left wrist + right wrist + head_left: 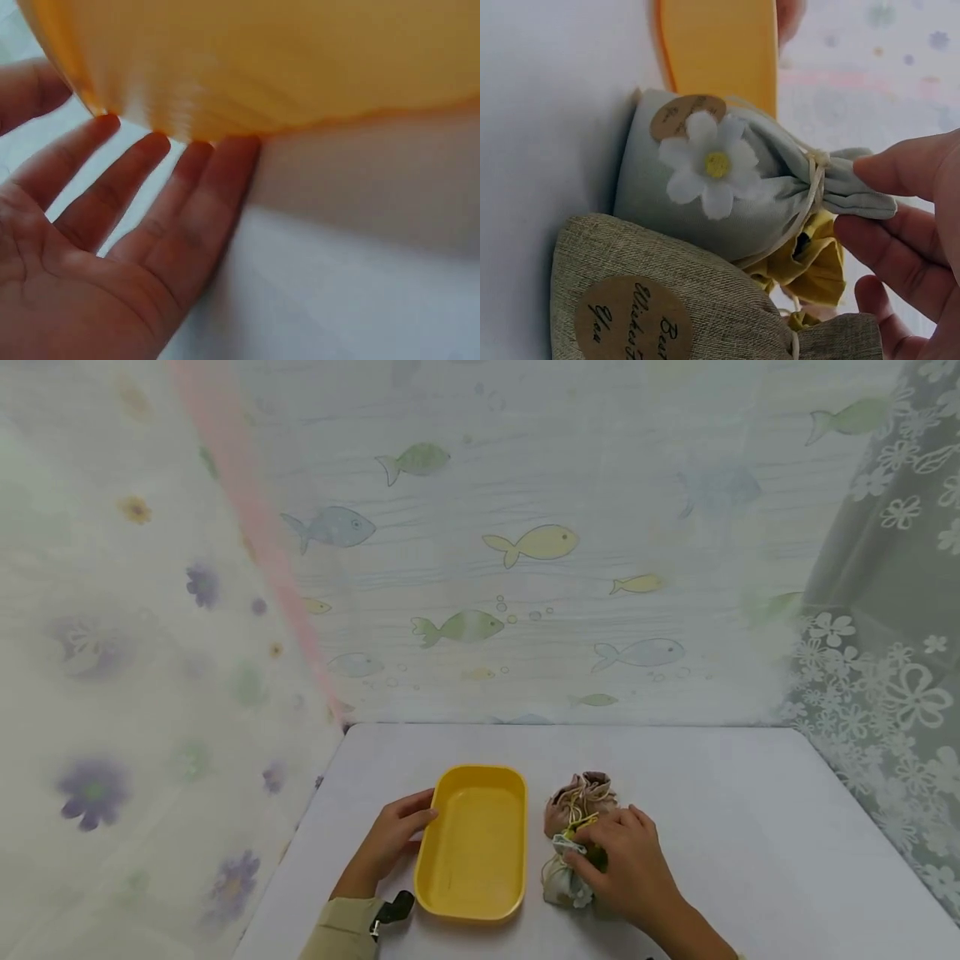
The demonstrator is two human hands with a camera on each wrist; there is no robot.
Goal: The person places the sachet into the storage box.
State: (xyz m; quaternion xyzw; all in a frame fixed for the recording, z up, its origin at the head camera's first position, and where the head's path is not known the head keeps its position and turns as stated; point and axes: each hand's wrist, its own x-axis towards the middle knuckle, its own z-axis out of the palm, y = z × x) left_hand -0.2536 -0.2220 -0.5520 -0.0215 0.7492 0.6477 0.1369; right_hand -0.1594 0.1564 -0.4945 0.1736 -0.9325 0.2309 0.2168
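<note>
My right hand pinches the gathered neck of a pale grey-blue drawstring pouch between thumb and fingers. A white fabric flower and a round brown tag decorate that pouch. Beside it in the right wrist view is a coarse brown drawstring pouch with a lettered tag, and a mustard pouch shows behind. To the left, a yellow rectangular tray lies on the table. My left hand touches its left side, with extended fingertips against the outer wall.
A pinkish-brown pouch is at the far end of the pouch cluster. The white table extends to the right. Fish-printed fabric hangs behind the table, with flowered fabric on the left. A black wrist strap piece is near the tray's front corner.
</note>
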